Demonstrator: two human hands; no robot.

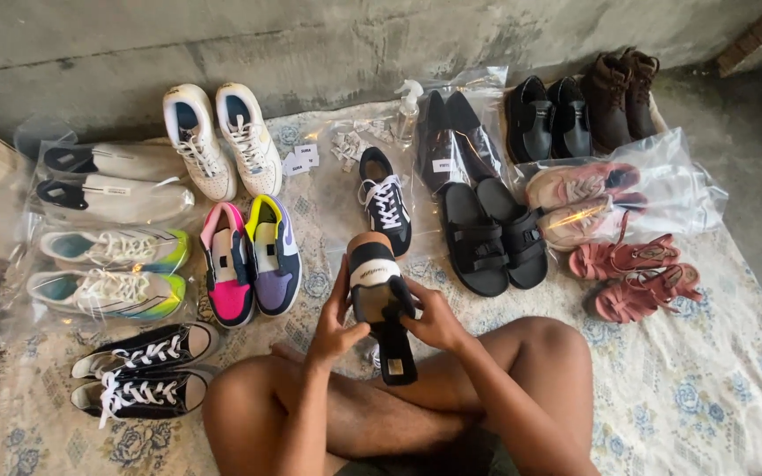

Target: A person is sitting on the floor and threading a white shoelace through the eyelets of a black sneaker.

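Floral cloth point(707, 388) is bearing rows of paired shoes. Clear bags point(108, 229) are covering four white pairs at left, others at right; small white tags point(302, 159) are lying near the wall. Both hands are gripping one black sneaker point(381, 304) above the lap: left hand point(335, 328), right hand point(434, 319). Its mate point(385, 204) is lying unbagged ahead.

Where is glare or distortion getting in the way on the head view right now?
Head view: glare glints off the plastic bags on the right and around the bagged sneakers on the left, washing out some detail; wide-angle lens bows the wall line and edges; light is soft and dim, shadows faint; the shoe held between left hand and right hand stays sharp.
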